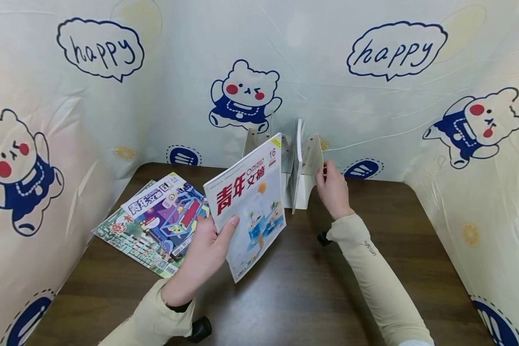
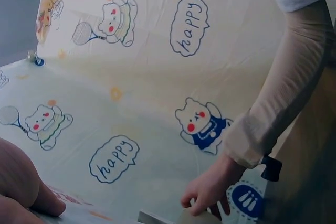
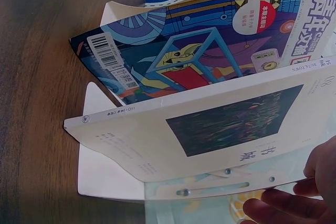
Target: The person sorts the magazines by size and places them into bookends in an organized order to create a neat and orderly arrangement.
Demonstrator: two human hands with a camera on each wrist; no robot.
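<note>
white magazine (image 1: 253,206), pinched by the left grip (image 1: 204,255), is in front of the rack (image 1: 304,194); best to square it upright and brace the end panel (image 1: 313,154) the right grip (image 1: 334,193) pinches.

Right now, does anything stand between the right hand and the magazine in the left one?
Yes. In the head view, the rack's right panel and the upright white book stand between the right hand and the held magazine.

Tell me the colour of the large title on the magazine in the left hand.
The large title on the magazine is red; the head view shows it best.
</note>
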